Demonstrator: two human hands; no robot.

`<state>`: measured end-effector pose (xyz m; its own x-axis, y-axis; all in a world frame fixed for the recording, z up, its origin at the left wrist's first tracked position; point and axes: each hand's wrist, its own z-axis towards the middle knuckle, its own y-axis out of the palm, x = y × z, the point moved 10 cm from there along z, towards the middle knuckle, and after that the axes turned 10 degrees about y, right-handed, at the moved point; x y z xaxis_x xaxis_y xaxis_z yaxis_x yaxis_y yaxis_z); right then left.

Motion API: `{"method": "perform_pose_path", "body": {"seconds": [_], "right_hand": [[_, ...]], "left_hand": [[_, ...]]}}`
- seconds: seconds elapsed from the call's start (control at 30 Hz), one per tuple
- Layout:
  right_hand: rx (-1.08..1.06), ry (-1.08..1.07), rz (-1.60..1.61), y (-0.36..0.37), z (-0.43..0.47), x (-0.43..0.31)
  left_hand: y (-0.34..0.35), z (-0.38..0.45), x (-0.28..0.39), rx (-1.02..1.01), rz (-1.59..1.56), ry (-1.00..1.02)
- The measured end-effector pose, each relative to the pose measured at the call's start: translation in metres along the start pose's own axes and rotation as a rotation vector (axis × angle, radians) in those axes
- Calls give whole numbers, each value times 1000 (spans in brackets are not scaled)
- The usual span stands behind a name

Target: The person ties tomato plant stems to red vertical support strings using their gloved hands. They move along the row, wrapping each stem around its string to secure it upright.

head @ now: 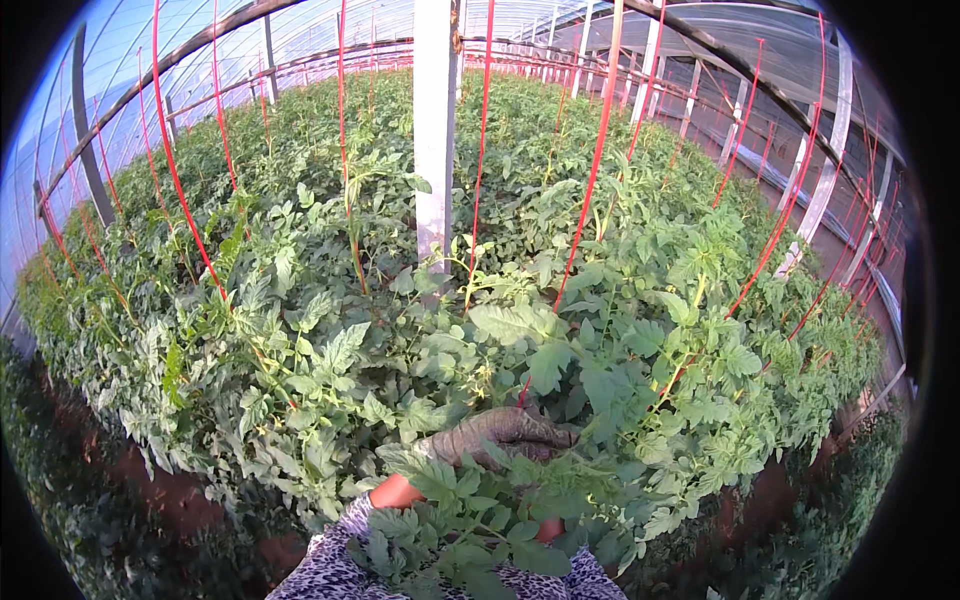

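Near the bottom centre, my left hand (pixel 499 436) in a soiled glove reaches in among tomato leaves, its fingers curled around something the foliage hides. A red twine (pixel 580 232) comes down towards the plants just above it, and a short red piece shows right over the knuckles. Of my right arm only a bit of bare wrist (pixel 551 529) shows between leaves; that hand is hidden by the tomato foliage (pixel 457 517) before my chest. Small yellow tomato flowers (pixel 482 381) hang just above the gloved hand.
Dense tomato plants (pixel 292 322) fill the greenhouse ahead, with several red twines (pixel 180 180) running up from them. A white post (pixel 433 135) stands in the middle. Reddish soil (pixel 172 495) shows low at the left, and metal supports (pixel 821 165) stand at the right.
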<state>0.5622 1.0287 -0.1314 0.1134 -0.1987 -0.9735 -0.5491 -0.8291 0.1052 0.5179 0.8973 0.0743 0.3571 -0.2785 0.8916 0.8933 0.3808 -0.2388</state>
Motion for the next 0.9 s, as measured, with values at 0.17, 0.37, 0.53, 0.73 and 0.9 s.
{"method": "perform_pose_path", "body": {"seconds": [0.17,0.37,0.53,0.73,0.9], "right_hand": [[87,-276,-375,-4,-37,-41],[230,-668,-863,13,15,-120],[201,-407,-291,10,-4,-171],[216,-506,-1122,43,-9,-203],[197,-645,-789,42,-10,-203]], "left_hand": [[29,79,46,-55,-30,151],[-63,82,-1,517,-405,406],[-66,70,-100,499,-896,169],[-56,50,-123,590,-442,46],[-29,55,29,273,784,539]]}}
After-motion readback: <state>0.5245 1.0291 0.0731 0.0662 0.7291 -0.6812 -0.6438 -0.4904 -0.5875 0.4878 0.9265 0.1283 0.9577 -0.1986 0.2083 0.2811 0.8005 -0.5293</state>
